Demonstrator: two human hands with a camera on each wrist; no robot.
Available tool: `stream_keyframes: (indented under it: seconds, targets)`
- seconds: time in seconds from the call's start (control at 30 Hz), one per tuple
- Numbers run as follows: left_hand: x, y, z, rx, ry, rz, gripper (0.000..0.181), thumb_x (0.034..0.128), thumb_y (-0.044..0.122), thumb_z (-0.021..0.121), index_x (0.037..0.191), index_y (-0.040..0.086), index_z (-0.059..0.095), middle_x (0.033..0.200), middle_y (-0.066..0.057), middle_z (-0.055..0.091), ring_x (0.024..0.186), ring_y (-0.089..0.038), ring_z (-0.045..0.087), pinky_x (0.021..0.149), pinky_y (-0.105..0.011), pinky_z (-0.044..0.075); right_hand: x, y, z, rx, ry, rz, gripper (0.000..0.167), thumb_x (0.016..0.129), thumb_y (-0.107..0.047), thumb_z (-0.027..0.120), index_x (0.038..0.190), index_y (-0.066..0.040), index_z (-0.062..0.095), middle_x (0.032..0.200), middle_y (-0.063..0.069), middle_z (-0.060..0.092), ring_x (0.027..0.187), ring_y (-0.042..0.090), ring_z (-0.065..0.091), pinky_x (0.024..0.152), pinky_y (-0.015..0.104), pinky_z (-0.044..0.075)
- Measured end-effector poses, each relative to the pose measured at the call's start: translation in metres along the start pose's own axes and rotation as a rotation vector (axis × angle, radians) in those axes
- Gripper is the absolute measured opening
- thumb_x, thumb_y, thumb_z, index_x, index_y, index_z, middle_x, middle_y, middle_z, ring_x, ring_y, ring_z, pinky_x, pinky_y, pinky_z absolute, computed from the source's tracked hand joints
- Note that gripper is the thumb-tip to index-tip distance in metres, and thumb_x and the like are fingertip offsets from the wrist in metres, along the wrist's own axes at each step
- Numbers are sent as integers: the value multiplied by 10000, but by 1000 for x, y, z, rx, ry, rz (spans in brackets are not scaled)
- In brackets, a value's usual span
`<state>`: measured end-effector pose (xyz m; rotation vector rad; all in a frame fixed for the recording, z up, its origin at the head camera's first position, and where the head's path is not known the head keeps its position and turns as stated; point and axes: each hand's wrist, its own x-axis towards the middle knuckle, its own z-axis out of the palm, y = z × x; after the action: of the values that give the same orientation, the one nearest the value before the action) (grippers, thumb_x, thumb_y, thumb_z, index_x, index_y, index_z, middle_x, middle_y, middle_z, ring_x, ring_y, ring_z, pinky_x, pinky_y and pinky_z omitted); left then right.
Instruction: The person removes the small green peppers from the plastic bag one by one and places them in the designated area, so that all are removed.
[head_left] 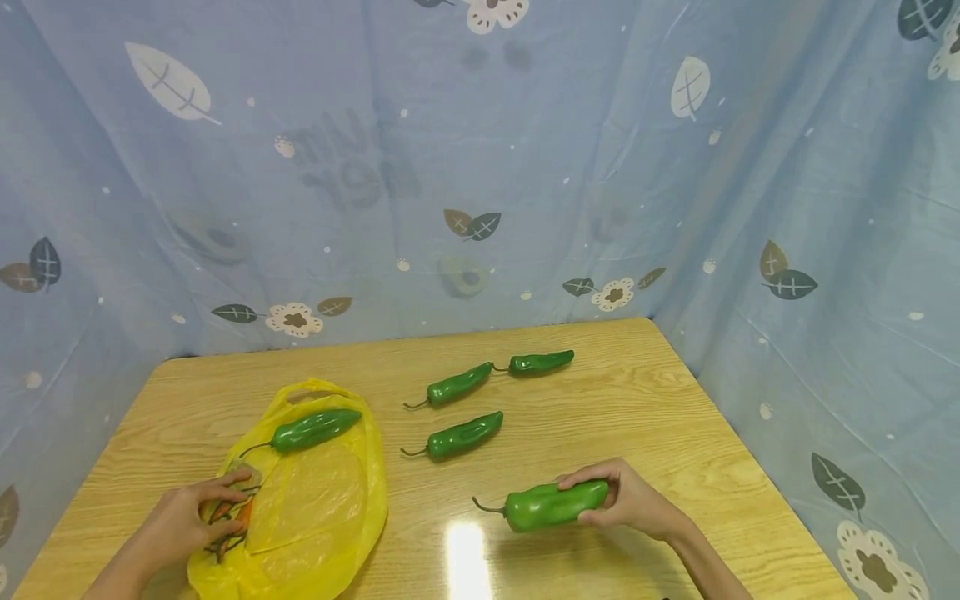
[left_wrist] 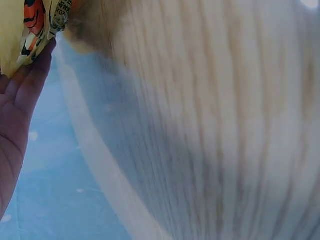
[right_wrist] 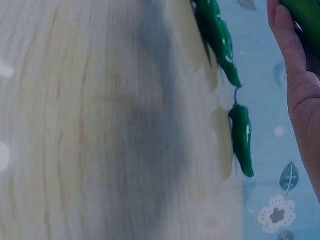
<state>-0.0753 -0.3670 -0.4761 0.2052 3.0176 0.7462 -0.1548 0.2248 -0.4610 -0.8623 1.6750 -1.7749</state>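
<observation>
My right hand (head_left: 626, 500) grips a large green chili pepper (head_left: 551, 506) by its tapered end, lifted over the table, its stem pointing left. In the right wrist view, only part of that pepper shows at the upper right edge. On the left lies a yellow plastic bag (head_left: 315, 517) with dark and orange print. My left hand (head_left: 183, 521) pinches the bag's crumpled printed left side between thumb and fingers. Another green chili pepper (head_left: 315, 429) rests on the bag's upper part. The left wrist view shows the fingers against the bag's print (left_wrist: 34, 17); the thumb is hidden there.
Three more green peppers lie on the wooden table (head_left: 675, 417): one in the middle (head_left: 465, 435), one behind it (head_left: 460, 383), and one further right (head_left: 542, 362). A blue patterned curtain (head_left: 390, 167) hangs around the table's back and sides.
</observation>
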Motion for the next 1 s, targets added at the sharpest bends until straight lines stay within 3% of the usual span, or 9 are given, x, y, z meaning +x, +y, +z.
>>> stream_keyframes:
  seconds: [0.23,0.37,0.5,0.7,1.0]
  targets:
    - [1,0,0,4,4,9,338,675,326,850,967,182,759,1212,-32,660,1067,-363,591,786,-410,542,-7,7,-10,12,-13,-14,369,860,111,621,1222,43,623,1282,84,613,1096,201,609,843,306,547]
    - [2,-1,1,13,9,21,338,672,337,851,964,192,759,1203,-14,665,995,-158,640,751,-354,553,-11,9,-17,5,-3,-8,365,863,115,617,1225,63,612,1284,59,614,1107,183,606,843,289,545]
    - [2,-2,1,10,19,25,337,661,344,854,953,206,759,1205,23,664,1031,-62,595,760,-352,553,-13,11,-24,-22,19,10,357,865,100,626,1220,68,611,1268,45,621,1077,171,616,825,279,550]
    - [2,-4,1,10,13,27,343,678,379,839,964,208,758,1204,39,663,1016,-109,625,776,-407,545,-11,16,-34,-54,37,15,364,869,101,615,1231,71,599,1248,35,621,1017,145,620,803,268,553]
    - [1,-4,1,14,-1,9,342,677,383,838,963,214,758,1209,11,664,1078,-356,591,791,-421,541,-3,20,-53,-52,45,0,367,886,95,603,1249,37,599,1256,7,599,1021,122,614,807,255,550]
